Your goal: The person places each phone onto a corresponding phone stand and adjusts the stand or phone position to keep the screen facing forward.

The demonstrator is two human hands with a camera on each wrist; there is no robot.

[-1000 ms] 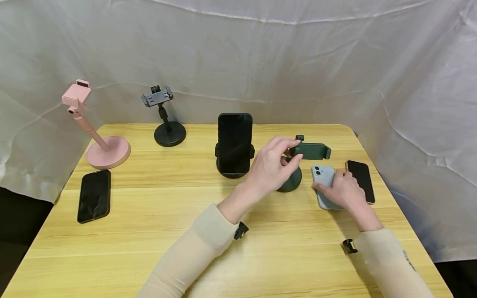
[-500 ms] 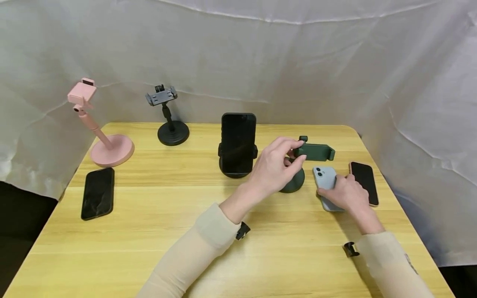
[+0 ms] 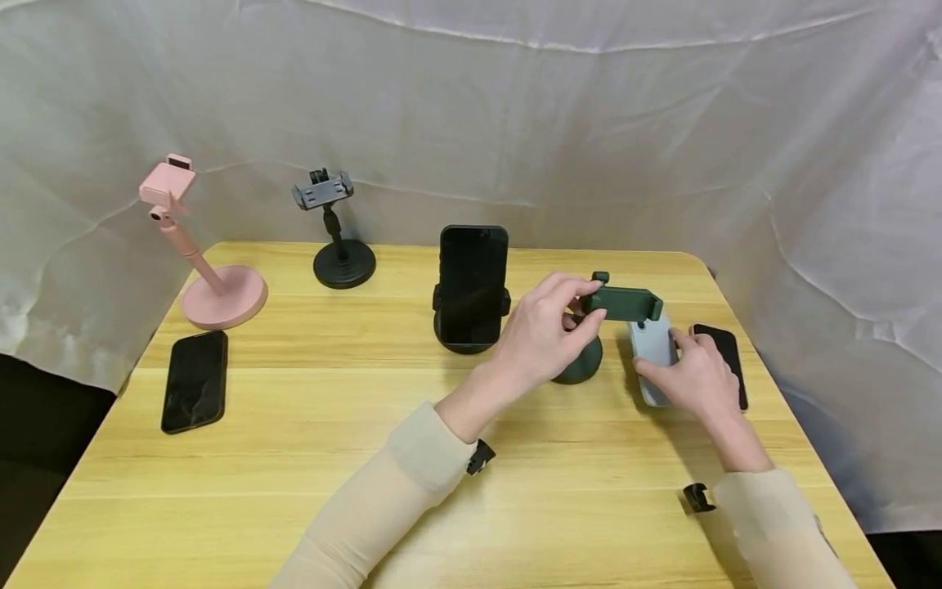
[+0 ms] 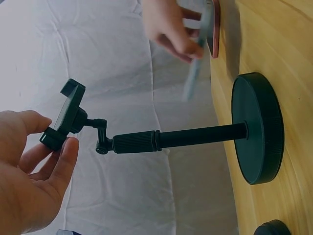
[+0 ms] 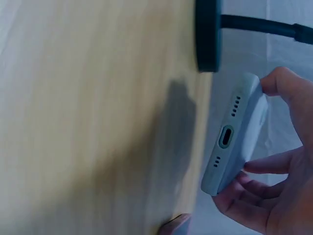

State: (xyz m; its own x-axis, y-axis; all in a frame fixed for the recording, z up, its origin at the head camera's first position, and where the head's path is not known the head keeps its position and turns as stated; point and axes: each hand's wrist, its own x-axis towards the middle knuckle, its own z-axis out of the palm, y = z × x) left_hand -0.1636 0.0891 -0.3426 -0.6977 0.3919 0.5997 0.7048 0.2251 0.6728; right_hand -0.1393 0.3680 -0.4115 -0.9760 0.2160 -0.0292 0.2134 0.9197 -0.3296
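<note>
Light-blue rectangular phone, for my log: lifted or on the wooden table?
Lifted: the right hand holds the phone, its shadow separate on the table.

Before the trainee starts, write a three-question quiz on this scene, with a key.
1. True or false: the right hand holds the pale-blue rectangular phone above the yellowish wooden table.
2. What do the fingers of the left hand pinch?
A. the wooden table
B. the dark green clamp
C. the pale-blue phone
3. What colour is the flat-lying rectangular phone nearest the pink round-based stand?

Key: 1. True. 2. B. 3. Black.
</note>
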